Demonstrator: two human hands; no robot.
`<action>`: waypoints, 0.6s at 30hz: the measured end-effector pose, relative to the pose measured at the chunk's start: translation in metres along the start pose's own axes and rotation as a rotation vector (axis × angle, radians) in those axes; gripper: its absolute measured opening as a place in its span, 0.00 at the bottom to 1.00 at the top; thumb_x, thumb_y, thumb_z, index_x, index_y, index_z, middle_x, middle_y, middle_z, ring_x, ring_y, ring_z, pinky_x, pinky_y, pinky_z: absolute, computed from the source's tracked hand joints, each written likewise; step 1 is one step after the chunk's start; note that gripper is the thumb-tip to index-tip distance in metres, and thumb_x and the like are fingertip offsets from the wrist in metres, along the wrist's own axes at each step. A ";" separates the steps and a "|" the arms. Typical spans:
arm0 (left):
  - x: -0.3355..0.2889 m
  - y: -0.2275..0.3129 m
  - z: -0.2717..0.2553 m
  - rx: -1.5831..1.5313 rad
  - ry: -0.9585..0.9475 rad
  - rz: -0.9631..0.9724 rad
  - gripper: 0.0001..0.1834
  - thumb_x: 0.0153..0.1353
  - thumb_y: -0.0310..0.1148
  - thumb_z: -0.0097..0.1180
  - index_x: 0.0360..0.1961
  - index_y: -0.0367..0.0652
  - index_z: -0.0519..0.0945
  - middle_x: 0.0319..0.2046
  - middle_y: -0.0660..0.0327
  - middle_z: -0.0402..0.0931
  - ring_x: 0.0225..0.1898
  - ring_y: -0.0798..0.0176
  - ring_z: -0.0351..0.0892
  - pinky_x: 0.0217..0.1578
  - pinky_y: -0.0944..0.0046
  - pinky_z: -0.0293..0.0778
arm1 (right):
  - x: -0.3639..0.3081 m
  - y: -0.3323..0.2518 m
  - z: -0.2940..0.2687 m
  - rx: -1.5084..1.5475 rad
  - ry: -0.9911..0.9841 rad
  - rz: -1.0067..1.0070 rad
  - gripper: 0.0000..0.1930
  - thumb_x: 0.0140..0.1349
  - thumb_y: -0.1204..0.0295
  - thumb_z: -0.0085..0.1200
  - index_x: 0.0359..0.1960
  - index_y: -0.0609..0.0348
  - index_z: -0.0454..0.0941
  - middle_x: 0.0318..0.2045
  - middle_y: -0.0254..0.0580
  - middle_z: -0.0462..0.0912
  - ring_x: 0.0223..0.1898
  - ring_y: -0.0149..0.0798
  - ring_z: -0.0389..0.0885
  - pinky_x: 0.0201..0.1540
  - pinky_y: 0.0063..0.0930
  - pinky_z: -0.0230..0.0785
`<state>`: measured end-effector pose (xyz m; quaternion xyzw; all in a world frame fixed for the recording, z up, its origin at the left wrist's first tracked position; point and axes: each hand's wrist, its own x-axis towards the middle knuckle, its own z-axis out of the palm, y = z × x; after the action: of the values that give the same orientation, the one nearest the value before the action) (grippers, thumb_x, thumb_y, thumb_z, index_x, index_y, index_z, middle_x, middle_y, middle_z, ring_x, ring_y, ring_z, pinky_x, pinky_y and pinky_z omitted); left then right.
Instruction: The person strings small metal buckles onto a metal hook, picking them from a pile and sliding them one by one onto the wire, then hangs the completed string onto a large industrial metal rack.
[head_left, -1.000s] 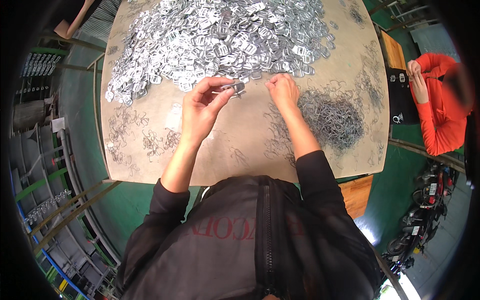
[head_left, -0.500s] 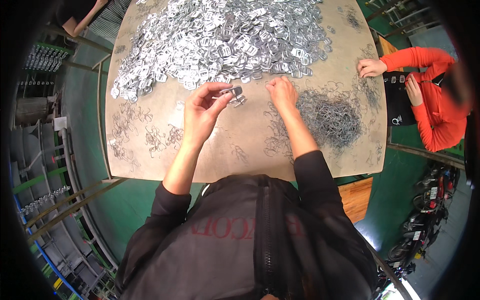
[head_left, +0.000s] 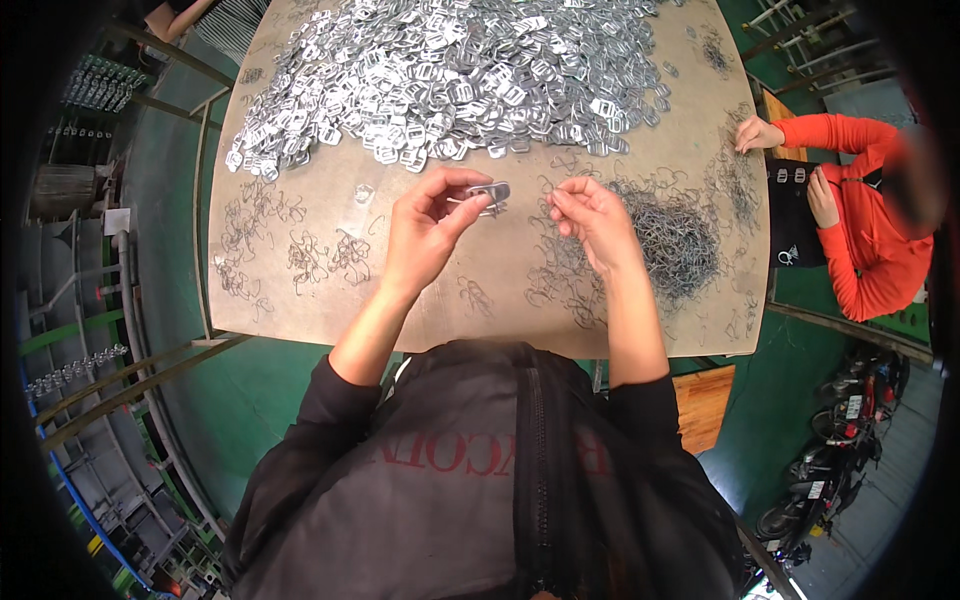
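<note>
My left hand (head_left: 428, 228) pinches a few small silver metal buckles (head_left: 492, 192) between thumb and fingers, held above the table. How many are stacked there is hard to tell. To its right, my right hand (head_left: 600, 222) is closed in a pinch, its fingertips apart from the buckles. Whatever sits between those fingertips is too small to make out. Beside the right hand lies a tangled heap of thin bent wire pieces (head_left: 682, 245), with loose ones scattered around it. Beyond both hands spreads a large pile of silver buckles (head_left: 450, 85).
Small clusters of bent wires (head_left: 315, 258) lie on the left of the tan table (head_left: 420, 325). A co-worker in a red sweater (head_left: 865, 215) sits at the right edge, one hand over the tabletop. Another person's arm (head_left: 178, 20) shows at the far left.
My right hand has shifted right and turned, its fingertips now pinched and pointing toward the left hand. The left hand still holds the buckles, slightly further right. The co-worker's hand has moved slightly.
</note>
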<state>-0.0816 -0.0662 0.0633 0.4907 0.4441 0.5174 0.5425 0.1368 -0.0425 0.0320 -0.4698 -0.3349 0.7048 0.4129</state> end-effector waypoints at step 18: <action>0.018 -0.019 0.014 0.125 -0.079 0.244 0.08 0.54 0.22 0.61 0.36 0.38 0.78 0.32 0.62 0.79 0.33 0.71 0.78 0.35 0.71 0.75 | -0.035 -0.022 0.074 -0.065 0.260 -0.667 0.09 0.58 0.85 0.54 0.33 0.62 0.65 0.33 0.44 0.77 0.31 0.30 0.80 0.34 0.22 0.77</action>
<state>-0.0642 -0.0494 0.0463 0.5941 0.3907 0.5310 0.4610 0.0811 -0.0704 0.0892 -0.4332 -0.4369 0.4546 0.6441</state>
